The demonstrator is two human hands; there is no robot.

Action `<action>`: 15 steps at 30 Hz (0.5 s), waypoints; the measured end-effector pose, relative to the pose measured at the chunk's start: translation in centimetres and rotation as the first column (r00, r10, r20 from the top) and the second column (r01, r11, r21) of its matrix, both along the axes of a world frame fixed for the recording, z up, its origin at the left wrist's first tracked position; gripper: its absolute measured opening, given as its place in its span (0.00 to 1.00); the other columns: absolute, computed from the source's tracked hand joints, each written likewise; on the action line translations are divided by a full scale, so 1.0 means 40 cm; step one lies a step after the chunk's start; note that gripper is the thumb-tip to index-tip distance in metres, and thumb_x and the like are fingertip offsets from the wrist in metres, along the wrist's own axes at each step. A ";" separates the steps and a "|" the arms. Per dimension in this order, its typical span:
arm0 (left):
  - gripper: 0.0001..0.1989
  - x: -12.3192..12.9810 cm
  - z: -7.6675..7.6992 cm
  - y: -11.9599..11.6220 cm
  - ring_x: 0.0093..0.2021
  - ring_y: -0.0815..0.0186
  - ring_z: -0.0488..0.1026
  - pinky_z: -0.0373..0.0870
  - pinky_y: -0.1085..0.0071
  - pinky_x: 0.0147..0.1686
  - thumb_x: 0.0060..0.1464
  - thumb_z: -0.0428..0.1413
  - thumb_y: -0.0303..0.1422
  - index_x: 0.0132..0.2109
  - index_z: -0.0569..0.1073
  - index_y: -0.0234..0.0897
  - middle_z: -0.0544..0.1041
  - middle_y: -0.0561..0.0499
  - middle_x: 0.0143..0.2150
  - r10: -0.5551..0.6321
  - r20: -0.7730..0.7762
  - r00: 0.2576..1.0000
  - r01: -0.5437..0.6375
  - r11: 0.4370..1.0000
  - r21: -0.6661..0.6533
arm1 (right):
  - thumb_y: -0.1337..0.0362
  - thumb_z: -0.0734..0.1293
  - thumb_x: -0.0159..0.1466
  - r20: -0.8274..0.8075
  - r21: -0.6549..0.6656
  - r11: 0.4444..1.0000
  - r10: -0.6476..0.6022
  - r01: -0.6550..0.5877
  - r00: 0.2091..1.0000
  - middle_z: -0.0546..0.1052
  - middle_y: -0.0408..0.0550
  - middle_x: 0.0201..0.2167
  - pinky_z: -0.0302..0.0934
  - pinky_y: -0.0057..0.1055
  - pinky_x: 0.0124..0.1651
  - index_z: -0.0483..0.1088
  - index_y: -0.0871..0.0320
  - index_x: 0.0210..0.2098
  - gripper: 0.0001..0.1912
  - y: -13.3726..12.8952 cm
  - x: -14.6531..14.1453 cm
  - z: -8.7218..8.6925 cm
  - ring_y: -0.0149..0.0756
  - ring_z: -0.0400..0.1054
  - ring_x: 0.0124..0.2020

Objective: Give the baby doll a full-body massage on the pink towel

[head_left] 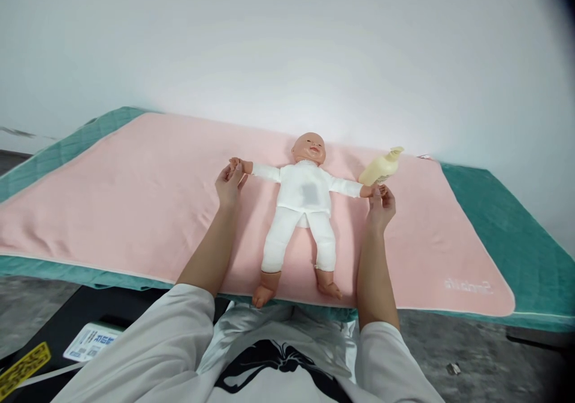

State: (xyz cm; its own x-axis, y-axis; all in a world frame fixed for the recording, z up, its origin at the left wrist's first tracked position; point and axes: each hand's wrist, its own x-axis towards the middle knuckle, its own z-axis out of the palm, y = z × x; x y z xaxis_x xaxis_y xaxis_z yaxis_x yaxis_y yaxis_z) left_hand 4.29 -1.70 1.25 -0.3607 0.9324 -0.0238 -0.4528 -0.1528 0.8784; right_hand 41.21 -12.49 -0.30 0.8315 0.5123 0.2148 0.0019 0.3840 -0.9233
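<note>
1. The doll (306,190) lay face up on the pink mat (179,181), which was spread over a green pad (503,229).
2. Its long axis ran from far to near, with the head at the far end, leaning slightly right, and the legs apart toward the near edge; the left foot overlapped that edge.
3. Its arms stretched out sideways, one left, one right and a little nearer.
4. The left hand (230,186) pinched the doll's hand on the left between thumb and fingers.
5. The right hand (381,206) pinched the other small hand in the same way, just on the near side of the yellow bottle (381,167).
6. The bottle's pump top slanted far and right; whether it stood or leaned could not be told.
7. The doll's back was hidden, and fingers partly covered both its hands.
8. The doll's right-hand-side arm and hand hid some of the bottle's base.
9. Faint lettering at the mat's near right was hard to read, and the yellow label (24,370) at near left was cut off by the view's border.
</note>
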 end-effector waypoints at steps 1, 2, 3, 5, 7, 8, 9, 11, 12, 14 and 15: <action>0.18 0.011 0.004 -0.007 0.50 0.62 0.78 0.75 0.65 0.52 0.47 0.68 0.37 0.44 0.76 0.37 0.79 0.45 0.47 0.024 -0.049 0.998 -0.021 0.998 0.063 | 0.56 0.73 0.56 0.073 0.013 1.000 -0.017 0.016 0.997 0.74 0.52 0.53 0.67 0.43 0.59 0.70 0.59 0.49 0.24 -0.001 -0.015 0.005 0.40 0.71 0.55; 0.20 0.023 0.007 -0.014 0.49 0.62 0.78 0.74 0.64 0.53 0.46 0.68 0.38 0.45 0.76 0.36 0.80 0.44 0.47 0.044 -0.102 0.994 -0.031 0.991 0.127 | 0.55 0.72 0.58 0.148 0.023 0.999 -0.027 0.024 0.989 0.74 0.52 0.53 0.66 0.44 0.60 0.70 0.58 0.51 0.24 -0.003 -0.032 0.009 0.40 0.71 0.54; 0.21 0.034 0.009 -0.024 0.49 0.61 0.78 0.74 0.64 0.53 0.45 0.69 0.38 0.46 0.76 0.36 0.80 0.44 0.46 0.051 -0.160 0.986 -0.021 0.982 0.189 | 0.55 0.71 0.59 0.220 0.028 0.999 -0.030 0.024 0.975 0.74 0.52 0.52 0.66 0.44 0.60 0.70 0.57 0.52 0.23 -0.006 -0.050 0.014 0.39 0.72 0.53; 0.23 0.056 0.012 -0.047 0.48 0.60 0.79 0.74 0.61 0.53 0.45 0.68 0.40 0.47 0.76 0.36 0.80 0.43 0.46 0.033 -0.300 0.953 0.059 0.955 0.291 | 0.56 0.70 0.61 0.377 0.040 0.999 -0.011 -0.005 0.926 0.75 0.52 0.49 0.68 0.44 0.58 0.72 0.57 0.51 0.21 -0.014 -0.086 0.020 0.39 0.73 0.51; 0.22 0.075 0.012 -0.073 0.50 0.58 0.78 0.73 0.59 0.55 0.47 0.67 0.41 0.48 0.76 0.37 0.80 0.42 0.48 0.020 -0.499 0.866 0.183 0.917 0.355 | 0.58 0.69 0.62 0.554 0.074 0.996 0.006 -0.057 0.833 0.75 0.52 0.48 0.70 0.44 0.56 0.73 0.55 0.50 0.17 -0.022 -0.117 0.022 0.40 0.73 0.51; 0.21 0.085 0.011 -0.086 0.51 0.58 0.77 0.72 0.58 0.56 0.49 0.66 0.42 0.48 0.76 0.38 0.80 0.43 0.49 0.040 -0.605 0.795 0.244 0.893 0.379 | 0.60 0.69 0.63 0.636 0.090 0.992 0.007 -0.083 0.771 0.75 0.52 0.47 0.71 0.43 0.55 0.74 0.54 0.50 0.16 -0.027 -0.130 0.021 0.40 0.73 0.51; 0.19 0.094 0.010 -0.096 0.52 0.58 0.77 0.72 0.57 0.56 0.50 0.65 0.42 0.48 0.77 0.39 0.80 0.44 0.49 0.076 -0.693 0.717 0.303 0.862 0.407 | 0.62 0.69 0.63 0.707 0.102 0.989 0.005 -0.109 0.708 0.76 0.52 0.47 0.71 0.43 0.55 0.75 0.53 0.49 0.15 -0.030 -0.141 0.019 0.40 0.73 0.50; 0.16 0.113 0.008 -0.109 0.52 0.59 0.77 0.71 0.57 0.57 0.54 0.63 0.41 0.48 0.78 0.42 0.81 0.46 0.48 0.167 -0.801 0.574 0.428 0.773 0.468 | 0.64 0.68 0.64 0.805 0.094 0.981 0.025 -0.169 0.593 0.77 0.51 0.46 0.73 0.42 0.54 0.76 0.51 0.49 0.13 -0.036 -0.163 0.015 0.40 0.74 0.50; 0.14 0.121 0.008 -0.112 0.52 0.60 0.77 0.71 0.58 0.57 0.55 0.62 0.40 0.48 0.78 0.42 0.81 0.47 0.48 0.210 -0.828 0.521 0.487 0.723 0.490 | 0.65 0.68 0.64 0.838 0.070 0.974 0.059 -0.214 0.543 0.78 0.51 0.47 0.73 0.42 0.54 0.76 0.51 0.48 0.13 -0.038 -0.172 0.012 0.40 0.74 0.50; 0.12 0.134 0.009 -0.112 0.53 0.61 0.77 0.70 0.59 0.58 0.58 0.59 0.38 0.49 0.78 0.42 0.81 0.47 0.49 0.278 -0.859 0.431 0.587 0.636 0.500 | 0.65 0.67 0.65 0.884 0.000 0.946 0.151 -0.324 0.443 0.79 0.50 0.48 0.73 0.43 0.57 0.76 0.51 0.48 0.12 -0.041 -0.190 0.009 0.40 0.74 0.52; 0.12 0.139 0.010 -0.111 0.54 0.62 0.76 0.69 0.59 0.59 0.59 0.58 0.37 0.49 0.78 0.42 0.81 0.48 0.49 0.303 -0.868 0.392 0.624 0.606 0.493 | 0.66 0.67 0.65 0.899 -0.040 0.925 0.198 -0.377 0.390 0.79 0.49 0.49 0.72 0.43 0.58 0.77 0.51 0.48 0.12 -0.042 -0.197 0.008 0.40 0.74 0.53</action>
